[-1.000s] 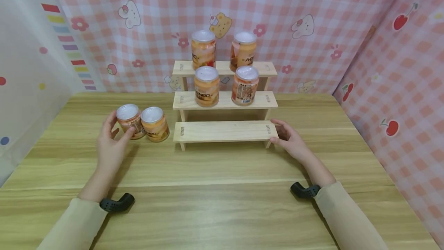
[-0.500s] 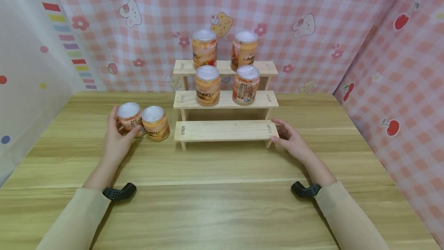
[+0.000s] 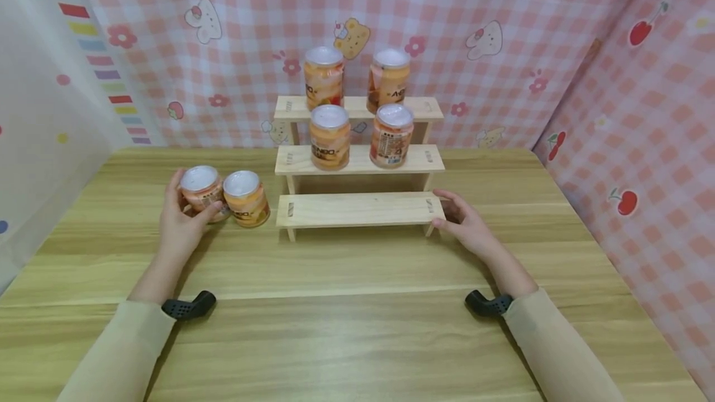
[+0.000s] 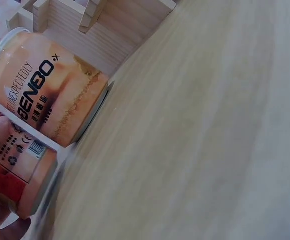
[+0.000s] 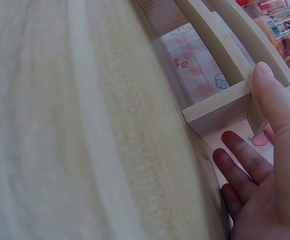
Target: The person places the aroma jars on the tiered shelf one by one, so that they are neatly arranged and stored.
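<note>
My left hand [image 3: 181, 222] holds a peach-orange can [image 3: 202, 190] with a silver lid, thumb on its near side and fingers round its far left side. The can leans slightly left. Close on its right stands a second can [image 3: 246, 200], marked BENBO in the left wrist view. My right hand [image 3: 466, 225] grips the right end of the lowest board of a three-step wooden stand [image 3: 360, 211]. In the right wrist view the thumb [image 5: 272, 95] lies against the board's edge, while several fingers sit loosely below it.
Two cans, left [image 3: 330, 138] and right [image 3: 391, 136], stand on the middle step. Another pair, left [image 3: 324, 79] and right [image 3: 388, 82], is on the top step. Behind the wood-grain table [image 3: 346, 334] hangs a pink checked cloth [image 3: 234, 61]; another covers the right side.
My left hand has closed in on the left can, and the can has tipped a little. The right hand stays at the stand's end. The head view has shifted slightly.
</note>
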A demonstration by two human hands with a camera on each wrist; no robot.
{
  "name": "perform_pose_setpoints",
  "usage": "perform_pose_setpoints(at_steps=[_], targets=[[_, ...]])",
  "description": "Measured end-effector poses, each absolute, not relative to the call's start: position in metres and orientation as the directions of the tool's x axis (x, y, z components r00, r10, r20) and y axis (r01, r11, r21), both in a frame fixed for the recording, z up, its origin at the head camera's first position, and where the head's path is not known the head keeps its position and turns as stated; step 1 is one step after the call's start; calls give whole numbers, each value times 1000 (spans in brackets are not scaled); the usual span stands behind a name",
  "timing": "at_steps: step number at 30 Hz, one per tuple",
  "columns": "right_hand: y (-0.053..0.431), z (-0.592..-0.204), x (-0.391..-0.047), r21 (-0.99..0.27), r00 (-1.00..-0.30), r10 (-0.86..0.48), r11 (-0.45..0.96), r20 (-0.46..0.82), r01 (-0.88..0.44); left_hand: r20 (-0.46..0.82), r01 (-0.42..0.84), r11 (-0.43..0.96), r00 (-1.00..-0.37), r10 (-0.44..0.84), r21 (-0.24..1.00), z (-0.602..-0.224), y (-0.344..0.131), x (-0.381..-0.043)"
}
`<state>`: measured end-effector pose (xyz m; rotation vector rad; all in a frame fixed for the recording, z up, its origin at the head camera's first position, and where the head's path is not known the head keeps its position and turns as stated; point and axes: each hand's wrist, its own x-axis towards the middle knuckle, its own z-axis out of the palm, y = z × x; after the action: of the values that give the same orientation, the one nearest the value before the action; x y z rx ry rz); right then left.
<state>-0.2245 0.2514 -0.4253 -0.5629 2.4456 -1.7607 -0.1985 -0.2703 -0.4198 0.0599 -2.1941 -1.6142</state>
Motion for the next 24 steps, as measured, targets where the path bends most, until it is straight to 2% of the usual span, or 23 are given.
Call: perform_pose_setpoints(at_steps=[7,13,24], targets=[[250,-424,-224,-932,-932,-332,272,143,-240,316,214,294,-876,-364,932,-414,-274,-195],[250,-423,-224,-934,-933,-335,276,130,-229,367,273,262,-818,-443,926,-398,-274,-189],[250,-424,-224,-936,-932,-337,264,135,-232,440,356,265,-787,-432,896,-374,-268,-182]])
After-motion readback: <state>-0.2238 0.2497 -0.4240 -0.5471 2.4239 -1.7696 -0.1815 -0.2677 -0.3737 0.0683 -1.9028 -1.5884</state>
